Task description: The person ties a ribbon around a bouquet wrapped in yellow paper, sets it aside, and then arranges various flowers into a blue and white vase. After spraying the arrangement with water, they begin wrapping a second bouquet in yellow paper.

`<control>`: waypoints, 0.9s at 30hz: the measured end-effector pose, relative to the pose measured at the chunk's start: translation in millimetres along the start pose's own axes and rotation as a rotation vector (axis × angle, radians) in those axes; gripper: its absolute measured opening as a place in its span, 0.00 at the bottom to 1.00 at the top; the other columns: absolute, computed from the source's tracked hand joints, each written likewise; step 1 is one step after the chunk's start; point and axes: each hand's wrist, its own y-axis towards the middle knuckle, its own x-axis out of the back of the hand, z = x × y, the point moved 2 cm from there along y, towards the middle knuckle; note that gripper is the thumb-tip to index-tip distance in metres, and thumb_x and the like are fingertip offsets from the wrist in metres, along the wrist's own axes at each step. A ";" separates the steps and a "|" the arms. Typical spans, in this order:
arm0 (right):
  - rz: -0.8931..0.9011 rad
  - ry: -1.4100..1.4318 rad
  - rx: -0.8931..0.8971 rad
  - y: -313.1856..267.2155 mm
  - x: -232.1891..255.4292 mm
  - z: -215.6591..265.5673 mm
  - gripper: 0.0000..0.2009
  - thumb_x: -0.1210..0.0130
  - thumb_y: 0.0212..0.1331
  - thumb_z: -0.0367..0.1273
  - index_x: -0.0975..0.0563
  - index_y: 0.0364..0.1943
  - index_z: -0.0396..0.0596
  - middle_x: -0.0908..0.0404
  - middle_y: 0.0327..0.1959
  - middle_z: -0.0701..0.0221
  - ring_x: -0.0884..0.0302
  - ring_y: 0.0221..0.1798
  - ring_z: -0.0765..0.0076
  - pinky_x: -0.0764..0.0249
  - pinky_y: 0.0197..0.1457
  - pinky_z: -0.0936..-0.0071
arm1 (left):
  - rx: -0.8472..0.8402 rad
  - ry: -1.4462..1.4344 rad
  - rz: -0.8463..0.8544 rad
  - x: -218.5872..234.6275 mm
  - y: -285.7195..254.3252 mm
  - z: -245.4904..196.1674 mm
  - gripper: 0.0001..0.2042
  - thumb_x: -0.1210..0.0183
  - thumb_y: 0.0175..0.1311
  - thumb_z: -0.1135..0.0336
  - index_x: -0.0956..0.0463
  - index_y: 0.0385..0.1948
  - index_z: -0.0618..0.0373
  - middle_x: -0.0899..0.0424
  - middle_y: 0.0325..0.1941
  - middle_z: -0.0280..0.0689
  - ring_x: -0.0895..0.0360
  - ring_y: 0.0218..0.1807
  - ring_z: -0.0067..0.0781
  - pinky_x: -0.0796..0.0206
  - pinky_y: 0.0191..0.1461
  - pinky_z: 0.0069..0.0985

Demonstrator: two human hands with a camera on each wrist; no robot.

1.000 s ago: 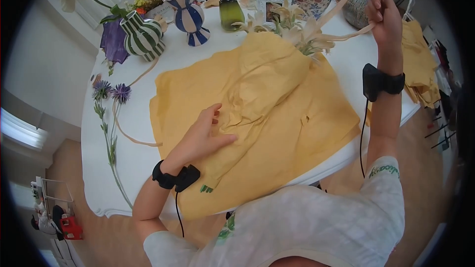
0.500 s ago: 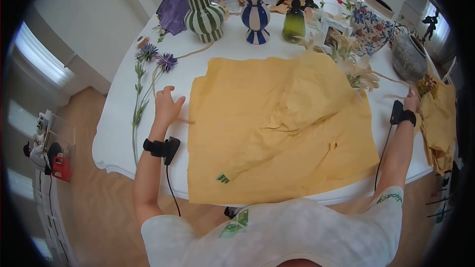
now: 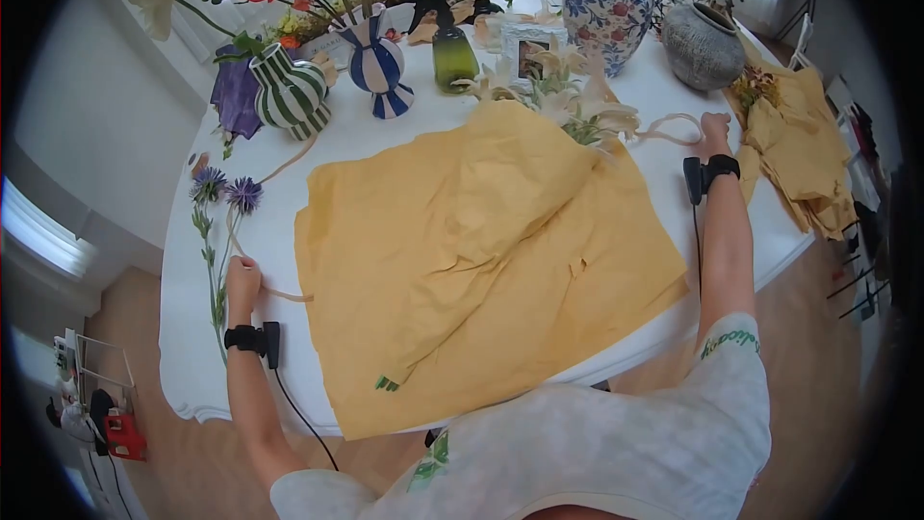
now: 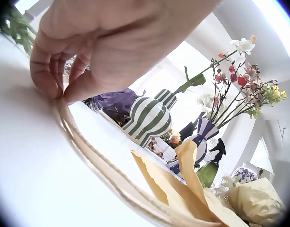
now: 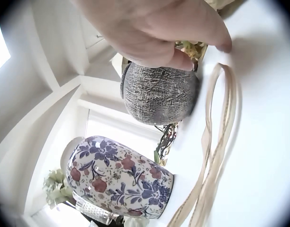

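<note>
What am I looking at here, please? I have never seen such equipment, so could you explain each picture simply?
There is no machine arm: a person works with a bare left hand and right hand. A small black camera sits on each wrist. The wide picture comes from the head, looking down; the other two come from the left and right wrists.

On the white table lies yellow paper, with pale flowers wrapped in similar paper upon it. Vases stand behind; purple flowers lie to the left.

The left hand pinches a ribbon. A ribbon loop lies near the right fingertips, apparently not held.
</note>
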 end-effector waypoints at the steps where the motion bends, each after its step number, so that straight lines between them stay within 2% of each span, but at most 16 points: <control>1: -0.062 -0.384 0.187 -12.7 0.5 18.0 0.23 0.54 0.51 0.26 0.40 0.54 0.39 0.33 0.50 0.56 0.38 0.55 0.59 0.40 0.57 0.69 | 0.000 0.003 -0.002 3.7 -0.4 -9.1 0.08 0.48 0.50 0.70 0.32 0.31 0.61 0.24 0.25 0.43 0.26 0.27 0.42 0.33 0.32 0.32; 2: -0.062 -0.382 0.186 -34.6 9.9 33.1 0.23 0.54 0.51 0.26 0.40 0.54 0.39 0.33 0.50 0.56 0.38 0.55 0.59 0.40 0.57 0.69 | 0.057 -0.161 0.035 13.6 -3.9 -29.0 0.06 0.50 0.51 0.71 0.31 0.30 0.60 0.24 0.23 0.41 0.27 0.26 0.35 0.35 0.29 0.28; 4: 0.748 -0.202 0.602 -96.9 22.2 62.5 0.26 0.50 0.51 0.30 0.39 0.57 0.42 0.35 0.55 0.58 0.37 0.56 0.60 0.42 0.59 0.72 | 0.068 -0.342 0.037 33.3 -3.9 -65.1 0.05 0.51 0.54 0.73 0.30 0.31 0.59 0.27 0.21 0.36 0.30 0.23 0.24 0.38 0.25 0.21; 5: 0.750 -0.199 0.607 -110.0 25.6 68.8 0.26 0.50 0.51 0.30 0.39 0.57 0.42 0.35 0.55 0.58 0.37 0.56 0.60 0.42 0.59 0.72 | 0.024 -0.358 0.002 43.2 -1.8 -83.0 0.05 0.52 0.55 0.74 0.30 0.32 0.59 0.28 0.21 0.34 0.32 0.23 0.19 0.39 0.24 0.18; 7: 1.242 -0.514 0.614 -132.1 22.5 71.0 0.26 0.50 0.53 0.34 0.38 0.58 0.44 0.38 0.59 0.57 0.37 0.57 0.60 0.43 0.59 0.72 | -0.054 -0.460 -0.033 67.7 -10.1 -136.2 0.05 0.52 0.55 0.74 0.30 0.33 0.59 0.29 0.21 0.31 0.34 0.24 0.17 0.40 0.26 0.17; 8: 1.243 -0.514 0.617 -129.3 17.2 66.8 0.26 0.50 0.53 0.34 0.38 0.58 0.44 0.38 0.59 0.57 0.37 0.57 0.60 0.43 0.59 0.72 | -0.137 -0.527 -0.024 76.8 -12.9 -158.6 0.05 0.52 0.55 0.74 0.30 0.33 0.59 0.30 0.23 0.30 0.34 0.25 0.17 0.40 0.27 0.16; 10: 0.980 -0.774 0.801 -100.2 -5.3 32.6 0.22 0.54 0.56 0.36 0.37 0.57 0.47 0.37 0.57 0.54 0.38 0.58 0.54 0.43 0.60 0.70 | -0.303 -0.654 0.034 88.9 -19.1 -198.7 0.05 0.52 0.56 0.75 0.31 0.33 0.60 0.30 0.26 0.29 0.35 0.27 0.16 0.41 0.30 0.14; 12: 0.825 -0.665 0.925 -70.5 -13.9 0.5 0.20 0.57 0.58 0.37 0.35 0.54 0.44 0.36 0.54 0.52 0.39 0.58 0.53 0.43 0.61 0.67 | -0.384 -0.715 0.082 98.1 -33.5 -235.2 0.05 0.52 0.57 0.76 0.31 0.33 0.60 0.30 0.28 0.28 0.35 0.28 0.15 0.41 0.32 0.14; 14: 0.372 -1.012 0.561 -56.9 -15.0 0.9 0.20 0.57 0.58 0.37 0.35 0.51 0.39 0.36 0.53 0.51 0.41 0.59 0.54 0.43 0.60 0.63 | -0.581 -0.755 0.051 107.6 -54.3 -273.8 0.05 0.52 0.57 0.77 0.31 0.34 0.60 0.30 0.30 0.29 0.35 0.30 0.15 0.41 0.34 0.14; 15: 0.373 -1.012 0.566 -53.8 -17.9 7.2 0.20 0.57 0.58 0.37 0.35 0.51 0.39 0.36 0.53 0.51 0.41 0.59 0.54 0.43 0.60 0.63 | -0.577 -0.756 0.048 111.5 -61.8 -286.6 0.05 0.52 0.57 0.77 0.31 0.34 0.60 0.30 0.30 0.29 0.35 0.30 0.15 0.41 0.34 0.14; 17: -0.197 -0.620 0.945 -50.7 -5.0 37.5 0.18 0.56 0.57 0.37 0.32 0.47 0.37 0.33 0.51 0.51 0.37 0.56 0.55 0.39 0.56 0.60 | -0.777 -0.900 -0.007 120.0 -77.4 -312.4 0.05 0.52 0.57 0.79 0.31 0.33 0.60 0.30 0.31 0.28 0.34 0.32 0.15 0.40 0.37 0.14; 18: -0.145 -0.338 0.934 -79.9 12.0 71.8 0.17 0.55 0.58 0.37 0.30 0.45 0.38 0.29 0.47 0.55 0.31 0.50 0.59 0.35 0.49 0.64 | -0.864 -0.926 0.003 121.1 -83.8 -326.3 0.05 0.52 0.57 0.79 0.31 0.33 0.60 0.29 0.32 0.29 0.33 0.33 0.15 0.39 0.38 0.15; 19: -0.089 -0.058 0.911 -142.8 38.9 126.5 0.16 0.54 0.59 0.38 0.29 0.43 0.39 0.25 0.42 0.58 0.25 0.43 0.63 0.30 0.42 0.67 | -0.952 -0.950 0.014 121.8 -90.5 -340.9 0.05 0.53 0.57 0.80 0.31 0.33 0.60 0.29 0.32 0.29 0.32 0.34 0.16 0.38 0.39 0.16; 20: 0.313 0.214 0.652 -203.8 62.4 166.2 0.15 0.53 0.59 0.38 0.27 0.41 0.40 0.21 0.35 0.65 0.23 0.33 0.71 0.30 0.30 0.79 | -1.024 -0.919 0.059 122.2 -99.4 -358.0 0.06 0.53 0.56 0.81 0.31 0.33 0.60 0.28 0.33 0.30 0.30 0.36 0.18 0.37 0.40 0.16; 22: 0.974 0.352 0.705 -288.3 84.2 203.3 0.13 0.51 0.58 0.36 0.25 0.40 0.41 0.21 0.36 0.69 0.24 0.31 0.77 0.32 0.26 0.85 | -1.241 -0.919 0.164 112.0 -111.4 -390.4 0.07 0.52 0.52 0.82 0.30 0.31 0.61 0.27 0.32 0.35 0.28 0.36 0.24 0.36 0.38 0.18; 27: 1.345 0.624 0.953 -391.2 107.4 212.9 0.13 0.49 0.56 0.31 0.28 0.44 0.39 0.21 0.32 0.71 0.26 0.31 0.79 0.34 0.25 0.88 | -1.391 -0.995 0.549 100.2 -150.0 -454.4 0.06 0.50 0.49 0.79 0.30 0.31 0.62 0.25 0.30 0.38 0.26 0.34 0.30 0.33 0.37 0.22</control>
